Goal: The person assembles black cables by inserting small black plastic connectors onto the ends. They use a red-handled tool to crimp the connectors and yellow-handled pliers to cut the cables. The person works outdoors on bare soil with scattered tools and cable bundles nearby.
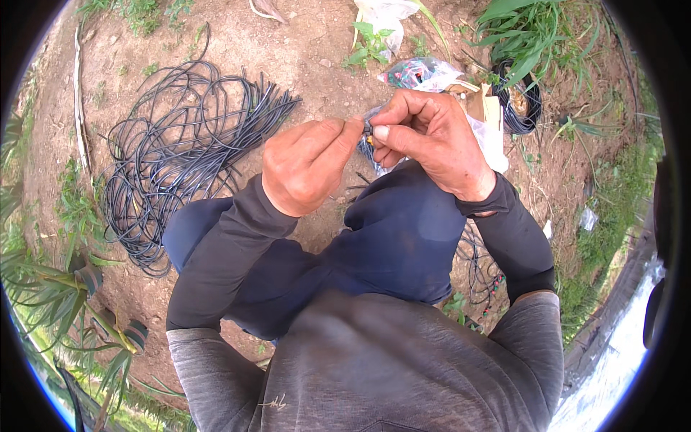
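Note:
My left hand (306, 164) and my right hand (437, 140) meet in front of my knees, fingertips almost touching. Between them shows a small dark piece (368, 128), pinched by thumb and forefinger of the right hand. The left hand is closed, its pinching fingers pressed up to the same spot; what they grip is hidden. To the left lies a loose heap of cut thin black tubes (191, 147), many ends bunched toward my left hand. Partly behind the right hand, a clear plastic bag (368, 153) holds small parts I cannot make out.
Beyond my right hand lie another bag of small coloured parts (417, 74), an opened cardboard box (491, 108) and a coil of black tubing (524, 108). Black tubes with red and green pieces (481, 277) lie beside my right knee. Plants (79, 288) edge the bare soil.

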`<state>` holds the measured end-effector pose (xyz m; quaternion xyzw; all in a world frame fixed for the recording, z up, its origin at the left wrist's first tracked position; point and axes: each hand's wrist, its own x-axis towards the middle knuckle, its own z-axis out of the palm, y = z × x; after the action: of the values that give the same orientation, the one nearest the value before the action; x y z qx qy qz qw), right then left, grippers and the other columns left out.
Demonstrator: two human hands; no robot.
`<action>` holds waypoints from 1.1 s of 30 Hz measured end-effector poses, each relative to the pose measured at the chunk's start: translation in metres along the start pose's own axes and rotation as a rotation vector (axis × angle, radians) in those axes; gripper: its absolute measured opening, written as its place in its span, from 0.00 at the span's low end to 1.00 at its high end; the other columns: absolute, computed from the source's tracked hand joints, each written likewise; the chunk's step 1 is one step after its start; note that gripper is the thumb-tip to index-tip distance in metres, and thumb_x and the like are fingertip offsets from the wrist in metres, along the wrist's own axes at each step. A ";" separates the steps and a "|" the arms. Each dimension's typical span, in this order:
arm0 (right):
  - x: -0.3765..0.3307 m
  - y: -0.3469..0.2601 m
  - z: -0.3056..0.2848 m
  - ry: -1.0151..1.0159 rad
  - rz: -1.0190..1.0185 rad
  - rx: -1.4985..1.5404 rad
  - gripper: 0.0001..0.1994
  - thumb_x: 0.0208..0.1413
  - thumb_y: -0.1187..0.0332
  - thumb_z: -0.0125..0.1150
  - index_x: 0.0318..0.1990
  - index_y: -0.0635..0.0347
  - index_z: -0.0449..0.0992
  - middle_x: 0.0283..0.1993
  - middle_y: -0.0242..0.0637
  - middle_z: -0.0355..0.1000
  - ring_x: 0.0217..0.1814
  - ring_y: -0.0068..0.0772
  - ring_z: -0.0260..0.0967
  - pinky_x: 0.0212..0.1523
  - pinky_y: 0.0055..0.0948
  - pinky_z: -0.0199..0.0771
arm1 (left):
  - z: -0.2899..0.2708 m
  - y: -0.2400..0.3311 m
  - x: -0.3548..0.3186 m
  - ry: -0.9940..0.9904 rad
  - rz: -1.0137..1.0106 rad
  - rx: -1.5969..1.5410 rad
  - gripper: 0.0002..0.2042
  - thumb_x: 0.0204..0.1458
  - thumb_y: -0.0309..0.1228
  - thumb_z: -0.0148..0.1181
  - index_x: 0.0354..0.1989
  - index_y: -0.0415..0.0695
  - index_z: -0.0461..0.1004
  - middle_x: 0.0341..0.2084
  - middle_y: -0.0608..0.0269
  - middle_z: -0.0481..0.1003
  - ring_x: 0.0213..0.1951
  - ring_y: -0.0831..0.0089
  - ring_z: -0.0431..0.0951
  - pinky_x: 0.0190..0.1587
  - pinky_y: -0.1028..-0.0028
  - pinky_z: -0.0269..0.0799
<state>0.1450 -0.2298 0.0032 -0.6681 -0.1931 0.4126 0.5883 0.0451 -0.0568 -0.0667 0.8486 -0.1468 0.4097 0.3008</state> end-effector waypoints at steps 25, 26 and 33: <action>-0.113 0.366 -0.034 0.607 0.323 -0.784 0.12 0.49 0.70 0.59 0.42 0.58 0.75 0.44 0.46 0.71 0.48 0.54 0.70 0.46 0.45 0.73 | -0.040 -0.044 -0.049 -0.210 -1.220 -0.610 0.09 0.63 0.30 0.54 0.44 0.37 0.76 0.24 0.66 0.73 0.19 0.84 0.65 0.22 0.85 0.58; -0.104 0.361 -0.034 0.692 0.273 -0.809 0.11 0.49 0.70 0.60 0.42 0.58 0.75 0.43 0.45 0.71 0.48 0.52 0.70 0.46 0.44 0.73 | -0.039 -0.043 -0.048 -0.219 -1.217 -0.610 0.09 0.63 0.30 0.54 0.44 0.37 0.76 0.23 0.66 0.73 0.19 0.84 0.65 0.22 0.85 0.58; -0.057 0.346 -0.071 0.545 0.142 -0.824 0.10 0.56 0.62 0.55 0.34 0.60 0.75 0.36 0.47 0.74 0.42 0.51 0.74 0.43 0.47 0.74 | -0.041 -0.042 -0.056 -0.239 -1.271 -0.513 0.10 0.62 0.30 0.55 0.45 0.37 0.76 0.21 0.68 0.73 0.18 0.84 0.65 0.20 0.84 0.57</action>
<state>0.0881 -0.3969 -0.3082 -0.9400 -0.1334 0.1513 0.2751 0.0061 0.0020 -0.1065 0.7115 0.2541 0.0104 0.6550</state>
